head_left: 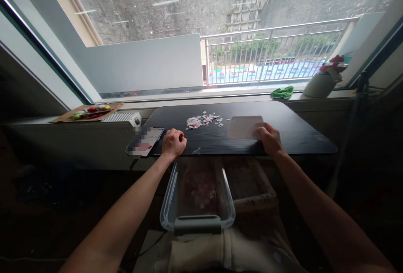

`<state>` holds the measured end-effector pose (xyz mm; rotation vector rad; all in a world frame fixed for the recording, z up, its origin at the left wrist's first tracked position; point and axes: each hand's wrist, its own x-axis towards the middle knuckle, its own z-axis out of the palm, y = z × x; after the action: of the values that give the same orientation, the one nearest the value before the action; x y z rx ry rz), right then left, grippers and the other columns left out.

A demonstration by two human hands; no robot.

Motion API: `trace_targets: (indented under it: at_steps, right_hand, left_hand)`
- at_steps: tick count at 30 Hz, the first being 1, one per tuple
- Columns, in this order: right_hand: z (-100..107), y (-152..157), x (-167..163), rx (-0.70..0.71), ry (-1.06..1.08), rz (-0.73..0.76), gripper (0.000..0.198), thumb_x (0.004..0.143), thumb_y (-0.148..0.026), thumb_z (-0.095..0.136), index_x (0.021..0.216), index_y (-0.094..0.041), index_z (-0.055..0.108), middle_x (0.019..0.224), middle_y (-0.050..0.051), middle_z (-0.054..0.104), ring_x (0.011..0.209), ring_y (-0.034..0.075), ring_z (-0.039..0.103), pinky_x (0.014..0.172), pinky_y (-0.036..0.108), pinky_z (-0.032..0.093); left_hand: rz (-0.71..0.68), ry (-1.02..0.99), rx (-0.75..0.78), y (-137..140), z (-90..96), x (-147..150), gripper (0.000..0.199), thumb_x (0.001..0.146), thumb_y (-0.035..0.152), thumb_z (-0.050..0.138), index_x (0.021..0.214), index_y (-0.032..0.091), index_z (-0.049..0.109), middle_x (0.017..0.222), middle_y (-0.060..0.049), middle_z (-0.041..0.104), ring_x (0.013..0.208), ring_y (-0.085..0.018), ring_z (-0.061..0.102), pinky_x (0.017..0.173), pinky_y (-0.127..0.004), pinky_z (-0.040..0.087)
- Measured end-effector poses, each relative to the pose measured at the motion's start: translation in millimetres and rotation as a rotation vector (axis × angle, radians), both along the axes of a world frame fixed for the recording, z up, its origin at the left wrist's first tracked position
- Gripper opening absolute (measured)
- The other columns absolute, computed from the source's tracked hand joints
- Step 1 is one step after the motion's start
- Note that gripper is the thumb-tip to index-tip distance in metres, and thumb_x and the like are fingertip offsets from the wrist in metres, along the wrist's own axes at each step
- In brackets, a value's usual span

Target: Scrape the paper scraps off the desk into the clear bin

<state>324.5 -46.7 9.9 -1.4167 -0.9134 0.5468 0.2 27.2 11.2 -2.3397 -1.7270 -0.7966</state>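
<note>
My right hand (271, 139) grips the right end of a pale, flat rectangular sheet (242, 127), thumb on top, above the dark table (302, 138). Its material is hard to tell. To the left of the sheet lies a loose heap of small whitish and pinkish paper-like pieces (201, 121), with a few scattered toward the sheet. My left hand (174, 142) rests at the table's near edge with its fingers curled in; whatever may be inside is hidden. Below the edge, between my arms, a clear plastic bin (229, 206) contains more small pieces.
A phone (146, 142) lies at the table's left end. On the left sill, colourful items sit on brown cardboard (66, 115), beside a white radiator (122, 118). A green cloth (282, 93) and a pale pot-like container (319, 85) stand along the window sill.
</note>
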Motion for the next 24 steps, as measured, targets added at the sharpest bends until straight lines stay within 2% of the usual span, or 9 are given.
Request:
trace_targets:
  at_steps: [5,13,17,21,24]
  right_hand:
    - [-3,5,-1,0.026,-0.043,-0.088,0.032,0.064,-0.036,0.055,0.090,-0.018,0.058,0.077,0.002,0.060,0.061,0.015,0.053,0.045,0.025,0.043]
    - [-8,7,2,0.001,-0.158,-0.037,0.029,0.069,-0.038,0.055,0.090,-0.018,0.058,0.074,0.003,0.062,0.059,0.016,0.056,0.047,0.027,0.046]
    - [-9,22,8,-0.018,-0.172,-0.040,0.029,0.069,-0.037,0.055,0.090,-0.019,0.059,0.072,0.003,0.063,0.053,0.015,0.055,0.045,0.027,0.046]
    - [-10,40,11,0.020,-0.192,-0.056,0.027,0.068,-0.036,0.055,0.089,-0.019,0.060,0.070,0.003,0.065,0.058,0.017,0.060,0.049,0.027,0.048]
    - [-9,41,9,0.019,-0.205,0.011,0.026,0.069,-0.037,0.055,0.088,-0.019,0.060,0.069,0.001,0.065,0.059,0.017,0.061,0.051,0.028,0.049]
  left_hand:
    - [0.003,-0.001,0.003,-1,0.8,0,0.016,0.077,0.023,0.048,0.078,0.019,0.063,0.089,-0.007,0.062,0.091,-0.022,0.054,0.084,-0.034,0.044]
    - [-0.006,-0.026,0.015,-2,-0.8,1,0.013,0.077,0.022,0.050,0.076,0.020,0.063,0.087,-0.006,0.062,0.090,-0.022,0.054,0.083,-0.033,0.045]
    - [-0.012,-0.043,0.021,-2,-0.7,1,0.013,0.076,0.019,0.050,0.076,0.021,0.063,0.086,-0.006,0.062,0.089,-0.022,0.054,0.082,-0.035,0.045]
    - [-0.004,-0.032,0.030,-2,-1.2,1,0.012,0.076,0.019,0.051,0.075,0.021,0.062,0.085,-0.005,0.062,0.087,-0.021,0.054,0.081,-0.034,0.045]
    - [-0.003,-0.024,0.025,-2,-2.1,1,0.012,0.077,0.019,0.050,0.076,0.021,0.062,0.086,-0.005,0.062,0.088,-0.021,0.055,0.081,-0.034,0.045]
